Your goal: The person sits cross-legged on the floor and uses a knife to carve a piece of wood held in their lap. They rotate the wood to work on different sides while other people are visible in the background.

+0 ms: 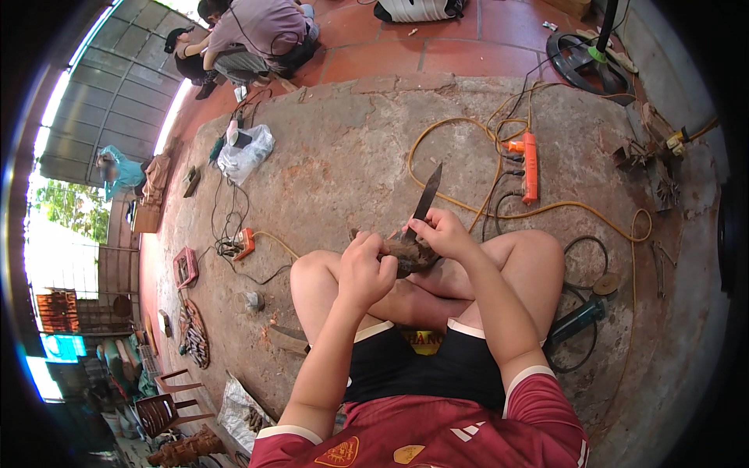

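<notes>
I sit cross-legged on a rough concrete floor. Upright in my right hand [441, 235] is a knife [426, 200], its dark pointed blade rising away from me and my fingers closed around its lower end. Between my hands, above my crossed shins, is a dark brown rough piece that looks like carved wood [407, 253]. My left hand [364, 270] is closed on the left side of that piece. The lower end of the knife meets the piece near my right thumb; the exact contact is hidden by my fingers.
An orange power strip [530, 168] with a yellow cord lies ahead to the right. Near my right knee is a dark green power tool [577, 321]. To the left are a plastic bag [248, 156], another orange power strip [244, 244] and a glass jar [251, 301]. Two people crouch at the far left.
</notes>
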